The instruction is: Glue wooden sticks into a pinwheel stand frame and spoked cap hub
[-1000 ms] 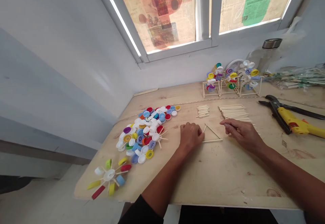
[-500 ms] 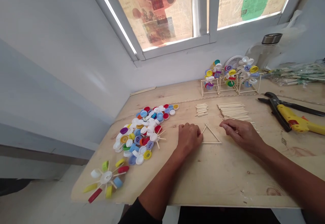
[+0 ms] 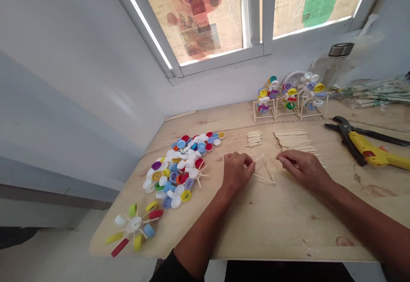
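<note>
A small triangle of thin wooden sticks (image 3: 265,172) lies tilted near the middle of the plywood table (image 3: 272,222). My left hand (image 3: 236,172) is closed in a pinch on the triangle's left corner, and one stick end pokes out past its fingers. My right hand (image 3: 304,169) rests with curled fingers just right of the triangle, on the near end of a pile of long sticks (image 3: 294,140). Whether it holds a stick I cannot tell. A bundle of short sticks (image 3: 254,138) lies behind the triangle.
A heap of coloured bottle caps (image 3: 182,164) lies to the left, with a cap pinwheel (image 3: 134,224) near the front left corner. Three finished cap wheels on stick frames (image 3: 290,98) stand at the back. A yellow glue gun (image 3: 373,152) and black pliers (image 3: 347,132) lie right.
My left hand has lifted and turned the stick triangle, so it now tilts up to the right. My right hand has barely moved.
</note>
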Demonstrator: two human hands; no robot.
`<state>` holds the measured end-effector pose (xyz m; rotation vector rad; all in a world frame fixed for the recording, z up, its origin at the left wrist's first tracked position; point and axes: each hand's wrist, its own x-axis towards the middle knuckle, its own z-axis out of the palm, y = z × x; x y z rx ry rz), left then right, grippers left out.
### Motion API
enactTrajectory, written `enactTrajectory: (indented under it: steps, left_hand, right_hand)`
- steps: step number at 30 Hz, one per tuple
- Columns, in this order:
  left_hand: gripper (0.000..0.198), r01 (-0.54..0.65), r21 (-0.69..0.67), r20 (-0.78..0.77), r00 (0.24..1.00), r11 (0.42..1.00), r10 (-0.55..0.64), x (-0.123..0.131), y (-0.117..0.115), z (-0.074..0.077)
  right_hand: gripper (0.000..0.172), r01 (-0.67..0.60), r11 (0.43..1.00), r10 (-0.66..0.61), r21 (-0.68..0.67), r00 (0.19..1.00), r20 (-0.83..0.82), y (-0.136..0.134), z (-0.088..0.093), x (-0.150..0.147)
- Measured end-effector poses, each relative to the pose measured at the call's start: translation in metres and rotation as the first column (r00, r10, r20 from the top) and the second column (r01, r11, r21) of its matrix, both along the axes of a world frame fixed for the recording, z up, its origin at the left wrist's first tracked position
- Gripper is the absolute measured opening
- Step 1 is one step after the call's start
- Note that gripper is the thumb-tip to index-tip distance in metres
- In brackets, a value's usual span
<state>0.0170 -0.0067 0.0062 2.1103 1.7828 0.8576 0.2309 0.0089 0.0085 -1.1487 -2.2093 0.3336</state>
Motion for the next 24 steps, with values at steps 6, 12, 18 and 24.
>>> enactTrajectory:
  steps: [6, 12, 18, 24]
  left_hand:
    - [0.009, 0.039, 0.038, 0.091, 0.995, 0.999, -0.042, 0.0015, -0.0028, 0.0013]
    - [0.006, 0.036, -0.036, 0.354, 0.935, 0.999, -0.021, -0.0005, -0.0018, 0.0005]
    - [0.012, 0.049, -0.115, 0.629, 0.777, 0.992, 0.034, -0.0008, 0.0009, -0.0055]
    - [0.016, 0.11, -0.159, 0.746, 0.665, 0.981, 0.046, -0.0011, 0.0018, -0.0075]
  right_hand:
    - [0.027, -0.001, 1.0, 0.001, 0.023, 1.0, 0.011, 0.0011, -0.0017, 0.0002]
    - [0.027, 0.011, 1.0, -0.011, 0.022, 1.0, 0.029, 0.0009, 0.0002, 0.0]
    - [0.022, 0.027, 1.0, -0.026, 0.005, 0.999, -0.046, 0.0003, 0.0001, -0.0004]
    - [0.026, 0.04, 0.999, -0.043, -0.033, 0.996, -0.081, -0.0007, 0.001, -0.0002]
